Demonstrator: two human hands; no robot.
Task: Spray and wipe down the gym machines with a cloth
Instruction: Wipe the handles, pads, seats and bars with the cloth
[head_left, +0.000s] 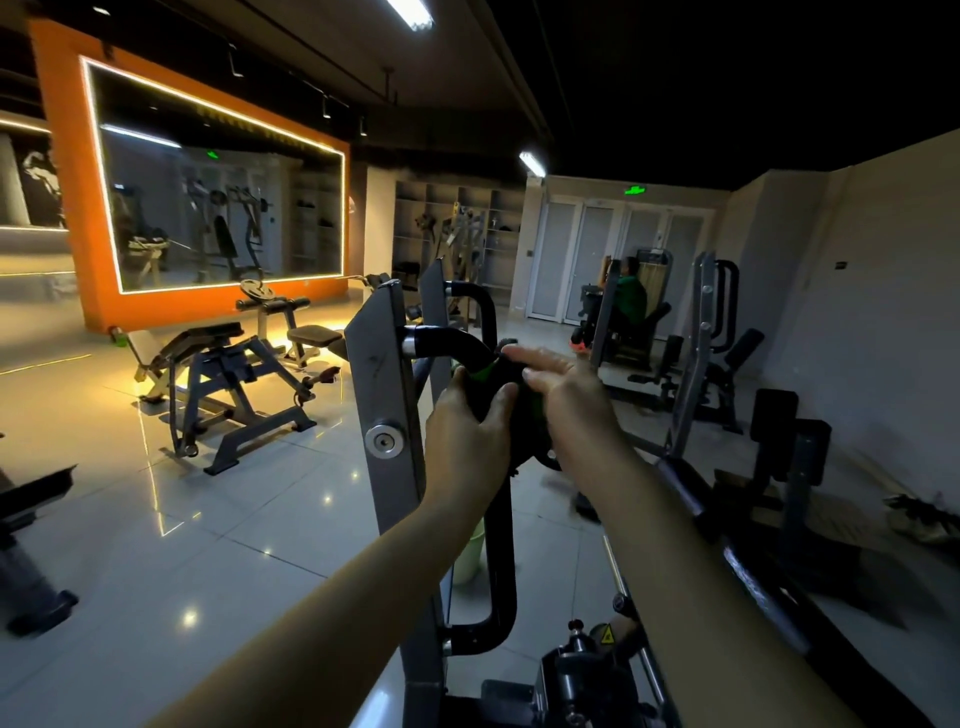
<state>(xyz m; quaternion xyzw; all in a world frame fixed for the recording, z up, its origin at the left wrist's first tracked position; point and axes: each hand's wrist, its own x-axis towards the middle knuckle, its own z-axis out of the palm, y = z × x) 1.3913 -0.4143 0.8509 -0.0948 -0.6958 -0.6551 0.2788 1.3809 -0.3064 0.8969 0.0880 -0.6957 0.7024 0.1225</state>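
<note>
The cloth (491, 382) is draping the machine handle (447, 340) in a dim gym with glossy floor tiles (208, 519); the left hand (467, 421) is gripping it, the right hand (566, 384) pressing it open-fingered.

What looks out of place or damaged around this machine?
Nothing looks damaged or spilled. The black handle and grey upright look intact. Only a dim heap on the floor by the right wall looks stray; too dark to identify.

Your left hand (467, 421) grips the dark cloth (496, 382) on the black handle (449, 340). Your right hand (569, 392) rests straight fingers (527, 358) atop it
</note>
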